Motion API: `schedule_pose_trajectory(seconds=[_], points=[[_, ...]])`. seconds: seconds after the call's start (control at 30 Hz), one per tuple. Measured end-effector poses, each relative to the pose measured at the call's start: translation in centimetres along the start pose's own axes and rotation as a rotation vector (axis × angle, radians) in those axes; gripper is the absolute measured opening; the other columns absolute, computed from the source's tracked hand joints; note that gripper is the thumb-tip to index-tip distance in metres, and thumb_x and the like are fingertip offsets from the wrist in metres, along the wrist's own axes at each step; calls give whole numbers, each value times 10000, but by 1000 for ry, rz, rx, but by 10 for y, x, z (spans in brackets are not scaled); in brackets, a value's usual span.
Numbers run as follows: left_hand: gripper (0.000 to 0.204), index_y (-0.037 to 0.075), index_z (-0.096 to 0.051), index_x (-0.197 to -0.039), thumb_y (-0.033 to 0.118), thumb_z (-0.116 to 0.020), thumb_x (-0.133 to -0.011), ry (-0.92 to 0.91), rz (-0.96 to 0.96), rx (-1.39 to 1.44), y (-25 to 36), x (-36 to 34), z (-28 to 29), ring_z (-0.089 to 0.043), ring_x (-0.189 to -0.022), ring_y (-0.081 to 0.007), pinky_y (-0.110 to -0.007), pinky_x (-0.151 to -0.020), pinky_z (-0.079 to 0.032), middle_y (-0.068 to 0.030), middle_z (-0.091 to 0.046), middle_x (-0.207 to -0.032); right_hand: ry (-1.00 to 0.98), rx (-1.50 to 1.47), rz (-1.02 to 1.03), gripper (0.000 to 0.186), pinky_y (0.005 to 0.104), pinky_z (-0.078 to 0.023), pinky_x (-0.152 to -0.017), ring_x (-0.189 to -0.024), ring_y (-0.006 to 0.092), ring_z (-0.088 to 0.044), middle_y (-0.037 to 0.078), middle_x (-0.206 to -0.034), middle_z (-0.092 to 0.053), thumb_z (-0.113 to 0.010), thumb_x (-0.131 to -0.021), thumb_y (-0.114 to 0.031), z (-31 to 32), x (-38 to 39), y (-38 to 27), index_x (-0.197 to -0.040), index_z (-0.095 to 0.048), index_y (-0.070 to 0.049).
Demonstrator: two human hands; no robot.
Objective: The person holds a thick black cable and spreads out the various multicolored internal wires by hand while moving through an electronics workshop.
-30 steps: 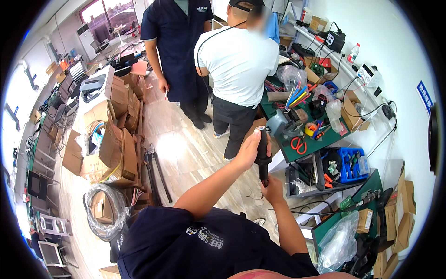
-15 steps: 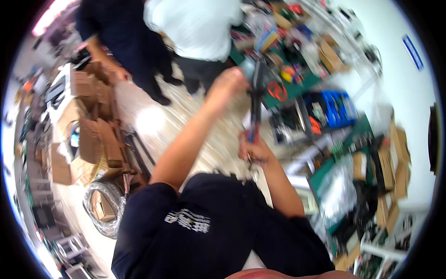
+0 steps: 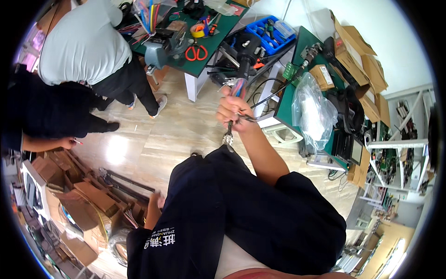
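My right hand [image 3: 233, 114] grips a bundle of coloured wires with dark cable ends below the black cylindrical connector body [image 3: 246, 60]. Thin coloured leads [image 3: 238, 88] run between my fist and the black body, and braided or bare wire ends [image 3: 228, 138] hang under my hand, over my dark shirt [image 3: 200, 195]. My left hand [image 3: 159, 200] is low at the left of my torso, partly hidden and blurred, near long dark tool handles [image 3: 132, 185]; its finger shape is unclear.
Two people stand at upper left, one in a grey-white shirt [image 3: 81, 42], one in dark clothes [image 3: 46, 107]. Green workbenches [image 3: 204, 60] hold red scissors [image 3: 196, 52], tape and a bagged item [image 3: 309, 116]. A blue bin [image 3: 269, 35] is behind; cardboard boxes [image 3: 93, 200] lie left, white shelving [image 3: 395, 144] right.
The view has swung downward and rightward. My left hand has left the black connector and dropped beside my body; my right hand still grips it by the wires.
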State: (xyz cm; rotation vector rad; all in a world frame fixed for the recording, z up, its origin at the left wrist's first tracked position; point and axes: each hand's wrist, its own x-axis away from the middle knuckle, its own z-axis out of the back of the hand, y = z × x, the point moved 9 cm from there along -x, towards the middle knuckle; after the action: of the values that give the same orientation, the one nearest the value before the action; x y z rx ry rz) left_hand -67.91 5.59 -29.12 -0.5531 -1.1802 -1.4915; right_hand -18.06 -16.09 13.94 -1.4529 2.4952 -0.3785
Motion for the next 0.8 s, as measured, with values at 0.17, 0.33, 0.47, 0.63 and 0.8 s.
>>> schedule_pose_trajectory(seconds=[0.17, 0.33, 0.47, 0.63, 0.8], points=[[309, 75, -653, -947, 368, -554, -931, -48, -336, -1092, -29, 24, -15, -659, -709, -201, -360, -586, -511, -100, -670, -827, 491, 580, 166, 165, 323, -332, -450, -424, 137, -411, -6, -551, -416, -604, -892, -53, 73, 16, -40, -912, -458, -128], [298, 78, -606, -1085, 321, -551, -921, 30, 143, 522, 3, 28, 7, -647, -643, -180, -316, -551, -490, -59, -666, -854, 152, -5, 120, 209, 297, -370, -523, -467, 111, -429, -39, -548, -422, -550, -931, -101, 22, -26, -40, -745, -476, -160], [303, 47, -600, -1134, 271, -552, -936, 16, -78, 406, 88, 22, 16, -642, -619, -151, -263, -530, -470, -74, -662, -849, 22, -577, -3, 316, 246, -355, -547, -476, 88, -426, -57, -568, -427, -531, -902, -59, -20, -28, -37, -616, -433, -152], [314, 9, -593, -1146, 251, -548, -951, 32, -188, 411, 146, 43, 28, -649, -633, -148, -256, -515, -465, -89, -662, -850, 493, 308, 102, 173, 279, -347, -464, -465, 121, -442, -9, -574, -440, -626, -853, -59, 49, -12, -12, -806, -468, -112], [278, 37, -584, -1138, 238, -548, -950, -20, -31, 437, 108, 24, 19, -631, -584, -154, -259, -459, -451, -71, -650, -813, 498, 703, 140, 195, 286, -366, -439, -458, 122, -487, 23, -596, -500, -669, -834, -53, 37, 15, -25, -916, -499, -101]])
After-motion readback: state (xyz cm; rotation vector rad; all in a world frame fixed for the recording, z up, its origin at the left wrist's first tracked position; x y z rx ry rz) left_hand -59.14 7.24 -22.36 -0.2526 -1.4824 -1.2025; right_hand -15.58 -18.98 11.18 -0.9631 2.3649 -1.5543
